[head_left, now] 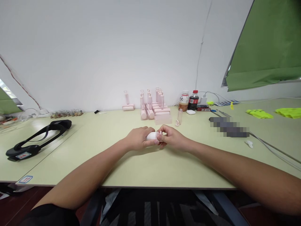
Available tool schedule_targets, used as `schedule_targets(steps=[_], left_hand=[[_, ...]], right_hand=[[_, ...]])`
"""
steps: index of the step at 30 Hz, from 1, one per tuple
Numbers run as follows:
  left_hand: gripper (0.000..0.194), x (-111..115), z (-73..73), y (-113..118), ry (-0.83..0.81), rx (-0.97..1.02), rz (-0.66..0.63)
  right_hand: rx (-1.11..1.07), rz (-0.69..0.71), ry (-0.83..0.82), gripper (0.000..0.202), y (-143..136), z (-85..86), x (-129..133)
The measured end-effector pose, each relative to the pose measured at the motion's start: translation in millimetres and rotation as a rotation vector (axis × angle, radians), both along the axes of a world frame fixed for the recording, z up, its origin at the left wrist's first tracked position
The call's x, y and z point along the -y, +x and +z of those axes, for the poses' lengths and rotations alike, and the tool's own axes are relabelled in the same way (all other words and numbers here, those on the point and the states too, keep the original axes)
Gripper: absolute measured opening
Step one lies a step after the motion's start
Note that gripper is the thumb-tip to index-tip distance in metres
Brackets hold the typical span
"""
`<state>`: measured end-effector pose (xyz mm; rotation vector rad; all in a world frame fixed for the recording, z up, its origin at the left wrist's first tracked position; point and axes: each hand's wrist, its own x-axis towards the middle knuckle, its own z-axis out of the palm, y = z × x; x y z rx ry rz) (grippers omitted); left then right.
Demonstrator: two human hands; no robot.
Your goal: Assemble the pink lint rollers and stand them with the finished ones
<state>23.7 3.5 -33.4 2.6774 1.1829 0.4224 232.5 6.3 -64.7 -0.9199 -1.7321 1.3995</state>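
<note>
A short white roll [152,136], which looks like a lint roller's sticky paper, lies in my left hand [141,138], its fingers and thumb wrapped around it. My right hand [171,138] is closed at the roll's right end, with thumb and fingertips pinching there. Whether the right fingers grip the roll's edge or a small part at its end is hard to make out. Just beyond my hands stand and lie several pink lint rollers [150,110] with looped handles. A see-through pink cover [163,119] lies in front of them, and a loose pink handle [180,116] stands to its right.
Another pink roller [128,107] sits farther left. At the back right are a juice bottle [183,101], a cola bottle [193,101] and a white case [191,112]. A black headset [39,138] lies left. Cables and yellow cloths [259,113] are on the right.
</note>
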Motion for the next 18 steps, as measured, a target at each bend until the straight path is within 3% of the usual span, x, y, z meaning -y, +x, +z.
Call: schedule_targets(steps=[18], left_hand=[[0.06, 1.7, 0.8, 1.1, 0.022, -0.056, 0.106]], right_hand=[[0.094, -0.055, 0.156, 0.035, 0.6, -4.8, 0.5]])
